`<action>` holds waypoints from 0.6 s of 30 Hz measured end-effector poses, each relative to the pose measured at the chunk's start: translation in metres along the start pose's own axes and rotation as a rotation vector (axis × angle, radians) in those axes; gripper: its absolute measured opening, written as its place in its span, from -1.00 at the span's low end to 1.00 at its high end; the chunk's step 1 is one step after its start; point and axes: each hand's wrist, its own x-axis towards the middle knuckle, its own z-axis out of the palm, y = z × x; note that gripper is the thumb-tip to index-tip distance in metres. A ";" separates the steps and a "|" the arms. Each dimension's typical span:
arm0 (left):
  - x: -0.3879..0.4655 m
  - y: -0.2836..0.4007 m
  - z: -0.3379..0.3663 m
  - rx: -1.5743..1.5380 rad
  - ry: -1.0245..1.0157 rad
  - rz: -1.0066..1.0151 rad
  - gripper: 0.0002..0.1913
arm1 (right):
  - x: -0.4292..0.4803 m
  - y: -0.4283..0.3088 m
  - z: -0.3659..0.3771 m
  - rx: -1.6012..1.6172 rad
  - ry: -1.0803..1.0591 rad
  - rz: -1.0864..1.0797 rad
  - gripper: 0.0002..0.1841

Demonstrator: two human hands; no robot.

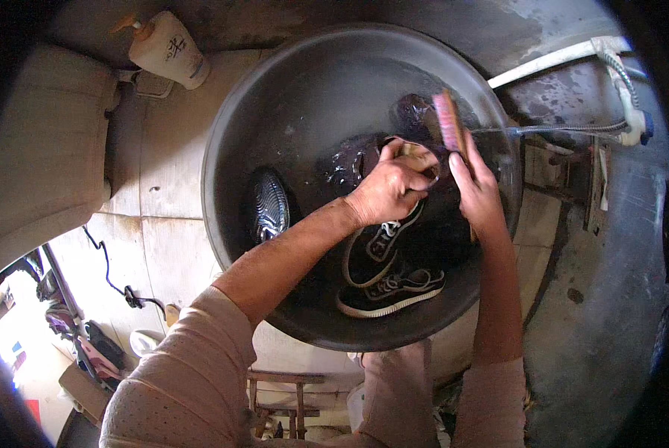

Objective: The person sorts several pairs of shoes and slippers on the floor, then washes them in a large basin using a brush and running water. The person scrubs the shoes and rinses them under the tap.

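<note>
A wet, dark shoe with a pale lining is gripped at its opening by my left hand. My right hand holds a wooden-backed scrubbing brush, its pink bristles facing left toward that shoe and apart from it. Both hands are over a large dark round basin holding water. Below my left hand lie black lace-up sneakers, one with white laces and one with a white sole edge. A ridged shoe sole faces up at the left. Another dark wet item sits behind the brush.
A flexible metal hose at the right sends a thin water stream over the rim. A white pump bottle stands back left. A black cable crosses the tiled floor. A wooden stool is near my legs.
</note>
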 end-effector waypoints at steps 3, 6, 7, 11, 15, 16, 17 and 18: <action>0.003 0.000 0.002 0.079 -0.147 0.114 -0.72 | -0.008 -0.010 -0.022 0.317 -0.050 0.715 -0.37; -0.008 -0.001 -0.019 0.343 -0.410 0.220 -0.51 | -0.021 0.005 -0.004 0.521 0.024 0.717 -0.39; -0.015 -0.011 -0.024 0.449 -0.361 0.290 -0.49 | -0.024 0.002 0.007 0.553 0.032 0.694 -0.40; -0.032 -0.005 -0.048 0.460 -0.561 -0.124 -0.38 | -0.044 0.000 0.073 0.601 0.324 0.568 -0.36; -0.055 0.012 -0.032 0.354 -0.280 -0.531 -0.15 | -0.068 0.008 0.100 0.273 0.261 0.480 -0.24; -0.059 0.015 -0.030 0.335 -0.211 -0.653 -0.10 | -0.075 -0.005 0.097 0.250 0.165 0.445 -0.25; -0.070 0.012 -0.026 0.226 -0.182 -0.641 -0.07 | -0.083 -0.018 0.094 0.229 0.072 0.407 -0.25; -0.077 0.009 -0.026 0.126 -0.152 -0.627 -0.03 | -0.089 -0.031 0.092 0.216 -0.018 0.361 -0.25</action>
